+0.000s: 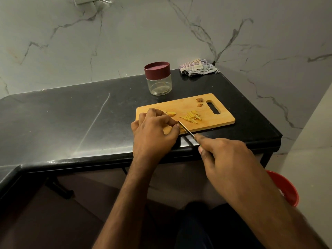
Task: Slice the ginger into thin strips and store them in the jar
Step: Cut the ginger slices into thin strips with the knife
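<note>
Right hand (pixel 222 155): nearest the camera, fingers curled round a knife handle that the hand itself hides, forefinger stretched along the top toward the blade
Knife (pixel 186 130): only the narrow blade shows, angled from the right hand up to the left fingertips, its tip over the board's near edge
Left hand (pixel 154 130): fingers bent down on the near left part of the board, tips against the blade; whatever ginger it pins is covered by the fingers, so its grip cannot be told for sure
Cutting board (pixel 221 115): wooden, with a slot handle at its right end, lying on the black desk (pixel 71 114)
Ginger piece (pixel 171 113): pale slices just beyond the left knuckles, partly hidden by them
Ginger strips (pixel 191 118): a loose pile of thin sticks mid-board, apart from both hands
Trimmings (pixel 199 101): two small brown bits beside the slot handle
Jar (pixel 158 79): clear, dark red lid on, upright on the desk just beyond the board; contents hard to make out
Cloth (pixel 198 67): checked, crumpled in the far corner
Red bucket (pixel 285 187): on the floor, mostly hidden by the right forearm
Writing: none readable
</note>
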